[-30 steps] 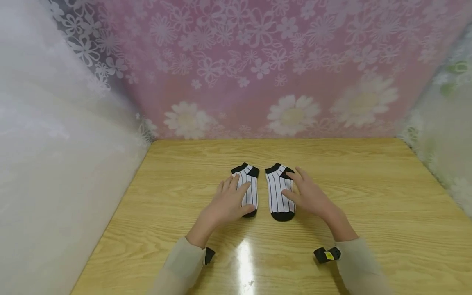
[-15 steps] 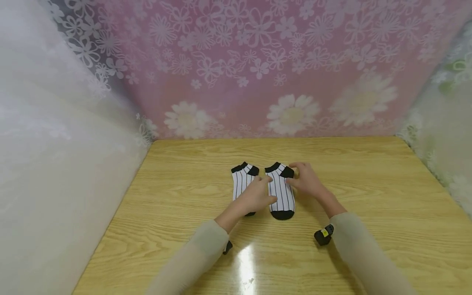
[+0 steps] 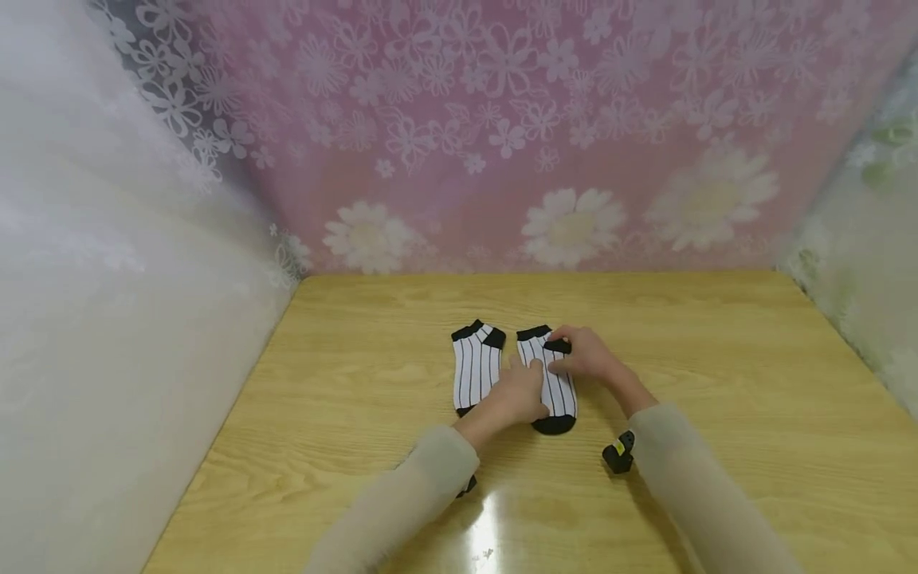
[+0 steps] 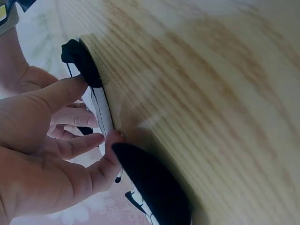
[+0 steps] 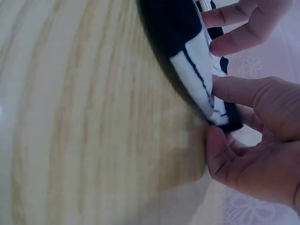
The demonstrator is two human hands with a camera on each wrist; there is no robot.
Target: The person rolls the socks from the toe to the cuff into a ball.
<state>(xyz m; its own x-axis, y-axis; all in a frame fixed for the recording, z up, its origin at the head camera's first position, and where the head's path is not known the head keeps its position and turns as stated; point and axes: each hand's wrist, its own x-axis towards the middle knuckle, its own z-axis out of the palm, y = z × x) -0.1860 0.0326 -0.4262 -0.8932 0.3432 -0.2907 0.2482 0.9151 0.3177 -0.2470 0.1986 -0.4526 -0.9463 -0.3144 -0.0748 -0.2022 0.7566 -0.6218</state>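
Note:
Two low-cut white socks with black pinstripes and black cuffs, heels and toes lie side by side. My right hand (image 3: pixel 586 354) is at the heel side of the right sock (image 3: pixel 562 396). In the right wrist view its thumb (image 5: pixel 234 89) lies on top of that sock and a finger reaches under the edge, pinching it. My left hand (image 3: pixel 518 392) comes across the toe end of the left sock (image 3: pixel 475 371) to the right sock's near left edge. Its thumb touches the black toe (image 4: pixel 84 58), and its fingers rest loosely along the edge.
The socks lie on a wood-grain table (image 3: pixel 344 399). A pink floral cloth (image 3: pixel 459 183) hangs behind it, with pale sheets at the left (image 3: pixel 143 319) and right (image 3: pixel 861 263). A black wrist device (image 3: pixel 618 453) shows at the right sleeve.
My left hand has moved right, from over the left sock to the right sock's edge. My right hand has closed in on the heel, whose edge now looks shifted.

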